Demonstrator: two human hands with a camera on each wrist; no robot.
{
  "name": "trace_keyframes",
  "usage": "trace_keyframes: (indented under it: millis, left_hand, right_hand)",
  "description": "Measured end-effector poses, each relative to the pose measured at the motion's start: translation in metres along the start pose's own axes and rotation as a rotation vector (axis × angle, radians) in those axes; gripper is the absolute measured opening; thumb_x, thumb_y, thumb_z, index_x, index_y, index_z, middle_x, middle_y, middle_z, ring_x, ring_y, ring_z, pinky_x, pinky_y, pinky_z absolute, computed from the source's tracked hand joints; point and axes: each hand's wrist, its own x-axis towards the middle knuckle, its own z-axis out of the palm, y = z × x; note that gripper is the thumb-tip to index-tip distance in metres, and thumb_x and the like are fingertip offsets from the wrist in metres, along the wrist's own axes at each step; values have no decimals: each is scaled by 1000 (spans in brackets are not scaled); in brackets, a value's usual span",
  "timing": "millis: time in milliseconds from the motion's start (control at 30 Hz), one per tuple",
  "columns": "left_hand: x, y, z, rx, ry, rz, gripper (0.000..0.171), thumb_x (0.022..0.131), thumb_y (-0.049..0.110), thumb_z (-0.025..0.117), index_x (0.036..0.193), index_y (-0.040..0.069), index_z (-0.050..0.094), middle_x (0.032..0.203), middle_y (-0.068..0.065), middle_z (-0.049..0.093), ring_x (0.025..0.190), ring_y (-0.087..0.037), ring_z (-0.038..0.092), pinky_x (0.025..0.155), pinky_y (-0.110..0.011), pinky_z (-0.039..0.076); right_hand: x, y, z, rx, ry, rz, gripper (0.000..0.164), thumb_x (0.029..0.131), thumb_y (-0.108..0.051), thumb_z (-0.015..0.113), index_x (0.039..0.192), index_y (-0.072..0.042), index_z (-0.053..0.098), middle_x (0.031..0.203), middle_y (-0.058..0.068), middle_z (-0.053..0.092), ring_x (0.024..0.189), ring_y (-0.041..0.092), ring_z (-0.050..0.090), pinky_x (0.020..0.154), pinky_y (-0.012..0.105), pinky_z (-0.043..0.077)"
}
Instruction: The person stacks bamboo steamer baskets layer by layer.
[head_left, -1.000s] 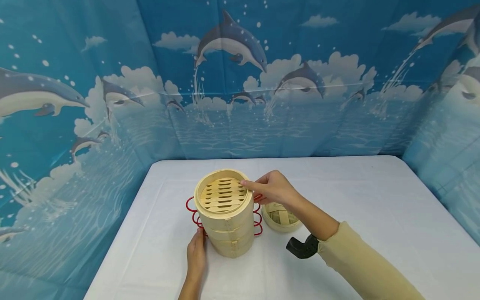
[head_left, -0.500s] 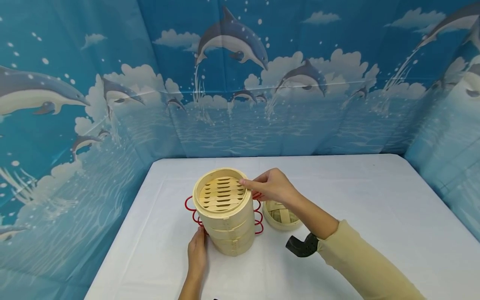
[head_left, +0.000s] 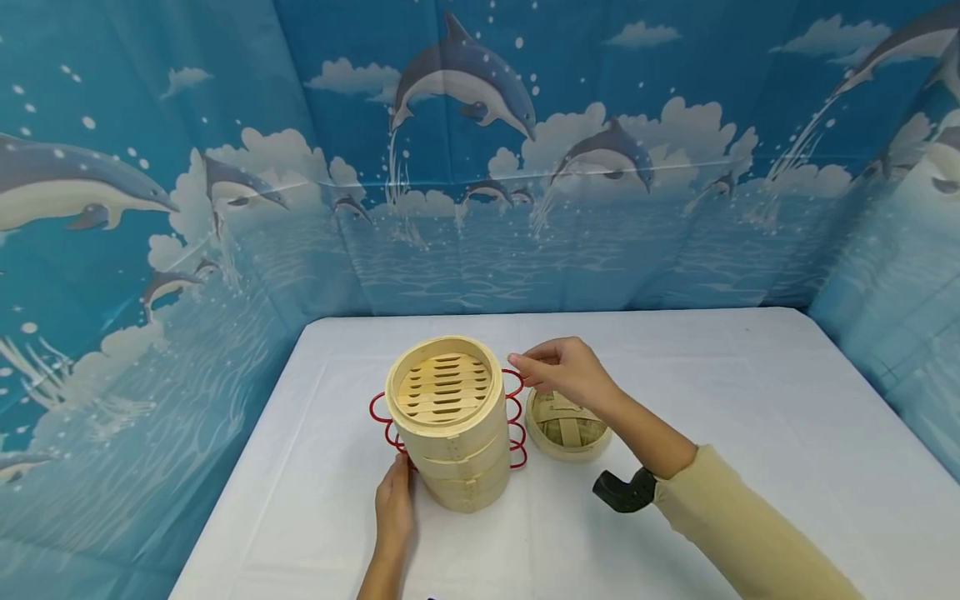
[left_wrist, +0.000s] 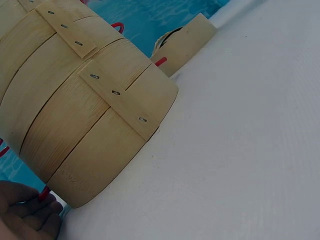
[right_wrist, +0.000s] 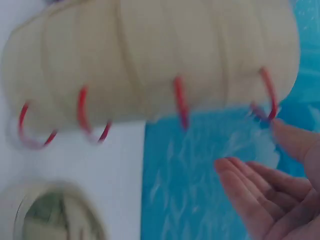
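A tall stack of round bamboo steamer baskets (head_left: 457, 458) stands on the white tabletop, with a slatted floor (head_left: 444, 390) showing in the top one. Red loop handles (head_left: 515, 408) line both sides. Low on its left side, my left hand (head_left: 394, 507) has its fingers curled at the bottom basket's red handle (left_wrist: 44, 193). My right hand (head_left: 567, 367) is beside the top right handle, off the rim. Its fingers (right_wrist: 257, 190) are loosely extended, and the thumb tip (right_wrist: 292, 140) is right at the top loop in the right wrist view.
Right of the stack, the woven bamboo lid (head_left: 567, 425) lies on the white table (head_left: 315, 467). A black curved piece (head_left: 624, 492) sticks out by my right sleeve (head_left: 738, 517). A blue dolphin-print curtain (head_left: 450, 267) hangs around the table's back and sides.
My right hand has come off the top basket's rim and moved a little to the right, showing the top red handle and more of the lid. My left hand and the stack stay put.
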Motion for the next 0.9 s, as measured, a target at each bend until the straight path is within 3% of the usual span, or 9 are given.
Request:
trace_keyframes:
  millis: [167,333,533,900]
  left_hand:
    - [-1,2,-2,11,10,2,42,101,20,34,117,-13,55,123,-24,53,121,-34,43,103,-45,31]
    - [-2,4,-3,16,6,2,42,101,20,34,117,-13,55,123,-23,53,121,-34,43,103,-45,30]
    - [-3,2,-2,1,-2,-2,43,101,20,34,118,-14,53,124,-24,52,122,-34,42,104,-45,30]
    - [-1,1,0,-5,-2,-12,44,101,23,34,118,-13,54,124,-24,52,121,-34,42,104,-45,30]
  right_hand:
    - [-1,42,-10,-405,93,-245,20,81,-5,69,101,0,68,90,8,68,80,19,63,67,30,55]
    - [-6,82,-8,-639,24,-389,17,77,-1,72,94,-1,70,88,6,67,81,18,63,68,30,54]
    - [-10,108,-1,-708,-3,-420,13,76,3,71,87,-3,71,85,2,64,80,17,62,68,30,53]
    - [-11,123,5,-717,109,-414,15,75,7,71,85,-4,70,85,1,64,84,18,62,74,33,53]
